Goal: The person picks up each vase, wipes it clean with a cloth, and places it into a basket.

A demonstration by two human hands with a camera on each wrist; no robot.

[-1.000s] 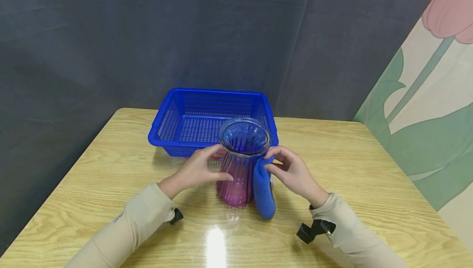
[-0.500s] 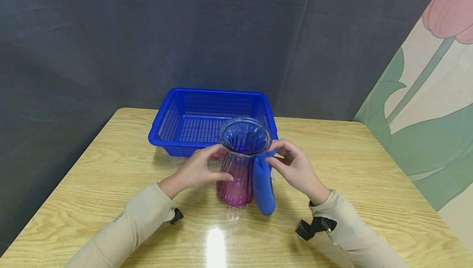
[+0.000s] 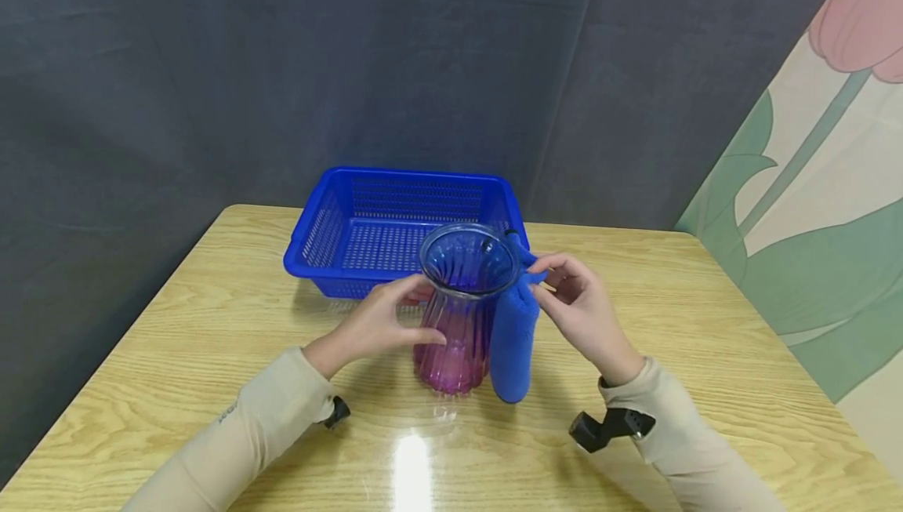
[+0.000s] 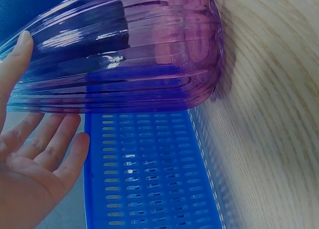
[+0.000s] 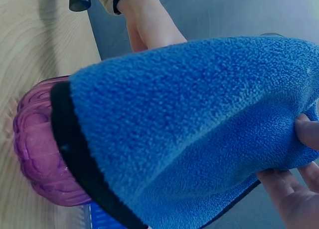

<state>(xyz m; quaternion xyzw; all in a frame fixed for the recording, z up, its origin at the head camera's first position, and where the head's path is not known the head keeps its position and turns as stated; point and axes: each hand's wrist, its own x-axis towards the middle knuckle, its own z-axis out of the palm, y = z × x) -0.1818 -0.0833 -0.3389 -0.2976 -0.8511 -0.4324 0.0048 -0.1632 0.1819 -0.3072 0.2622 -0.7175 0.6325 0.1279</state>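
Note:
A ribbed glass vase [image 3: 455, 347], blue at its flared mouth and pink at the base, stands upright on the wooden table. My left hand [image 3: 374, 330] holds its left side, thumb across the front and fingers behind; the left wrist view shows the vase [image 4: 164, 54] between thumb and fingers. On the other side, my right hand [image 3: 582, 314] pinches a blue towel [image 3: 512, 347] by its upper part. The towel hangs folded against the vase's right side. Up close, the fluffy towel [image 5: 189, 119] has a black edge and hides much of the vase [image 5: 37, 149].
Behind the vase sits a blue perforated plastic basket [image 3: 339, 272], partly covered by the vase's rim. The wooden table [image 3: 233, 292] ends at a dark curtain [image 3: 423, 65] at the back. A wall with painted flowers [image 3: 832, 261] is at the right.
My right hand has moved up and slightly right, drawing the towel with it, so part of the towel now shows behind the vase's rim. The left hand and vase stay put.

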